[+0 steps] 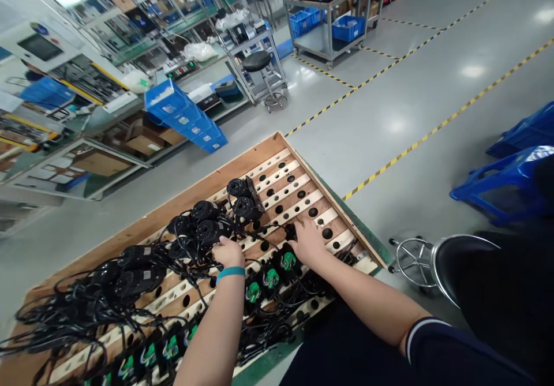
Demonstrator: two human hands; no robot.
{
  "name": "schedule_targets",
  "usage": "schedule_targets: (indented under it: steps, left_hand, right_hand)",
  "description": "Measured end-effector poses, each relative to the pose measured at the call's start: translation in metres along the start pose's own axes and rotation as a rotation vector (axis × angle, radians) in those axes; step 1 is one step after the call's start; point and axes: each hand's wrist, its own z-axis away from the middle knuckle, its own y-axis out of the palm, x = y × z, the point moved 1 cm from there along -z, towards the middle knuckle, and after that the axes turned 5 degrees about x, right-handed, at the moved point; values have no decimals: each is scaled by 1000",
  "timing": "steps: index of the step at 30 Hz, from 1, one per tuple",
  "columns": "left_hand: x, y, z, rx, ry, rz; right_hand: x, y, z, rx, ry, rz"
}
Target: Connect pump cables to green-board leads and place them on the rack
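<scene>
Apparently, the green units (271, 279) are already lined up just below the fingers of the right hand (309, 243), while the black motors (210, 231) beyond those of the left hand (229, 253) lie heaped, not yet in rows. Fingers curl, right by a dark part (289, 232), left by cables (188, 263); whether either grips, I cannot tell.

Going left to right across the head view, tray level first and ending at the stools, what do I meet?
Heaped black cables, left hand, the middle green part of three between the arms, right hand, blue plastic stool.
</scene>
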Motion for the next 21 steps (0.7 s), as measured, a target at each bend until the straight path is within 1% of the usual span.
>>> schedule_targets:
  steps: [2, 3, 4, 5, 7, 8, 9, 11, 12, 13, 14, 15, 16, 17, 18, 19, 21]
  left_hand:
    - [-1, -6, 20, -42, -1, -18]
    - [-3, -9, 30, -48, 48, -19]
    - [-7, -12, 40, -32, 151, -16]
    - [-12, -14, 49, 9, 291, -9]
    - [-25, -12, 62, 164, 600, 15]
    - [-32, -8, 67, 267, 726, 21]
    - [-40, -2, 71, 378, 816, 15]
    - [-57, 13, 80, 600, 918, -52]
    - [-64, 18, 87, 693, 957, -108]
    - [-69, 20, 95, 767, 994, -170]
    - [-71, 17, 105, 817, 1019, -226]
    - [-71, 11, 115, 845, 1028, -273]
    - [-69, 2, 126, 848, 1030, -301]
    - [-66, -6, 136, 835, 1022, -300]
    - [-63, -10, 145, 827, 1022, -293]
    - [-62, -10, 152, 824, 1036, -285]
    - [-65, 3, 160, 833, 1077, -271]
  right_hand:
    - [-16, 4, 18, 54, 18, 2]
    - [-22, 8, 26, 80, 8, -1]
    - [-26, 12, 31, 99, -7, -7]
    - [-28, 15, 35, 110, -21, -13]
    - [-27, 19, 37, 114, -16, 4]
    - [-27, 17, 37, 114, 7, 33]
    - [-26, 14, 37, 109, 38, 73]
    - [-25, 2, 43, 77, 74, 129]
    - [-25, -4, 53, 46, 73, 137]
    - [-24, -8, 68, 9, 55, 140]
    - [-23, -8, 89, -26, 42, 132]
    - [-24, -4, 113, -52, 44, 119]
    - [-28, 5, 139, -54, 49, 115]
    - [-39, 16, 163, -49, 160, 46]
    - [-55, 29, 181, -34, 270, 7]
    - [-76, 42, 193, 13, 313, -21]
    - [-120, 62, 198, 67, 333, -48]
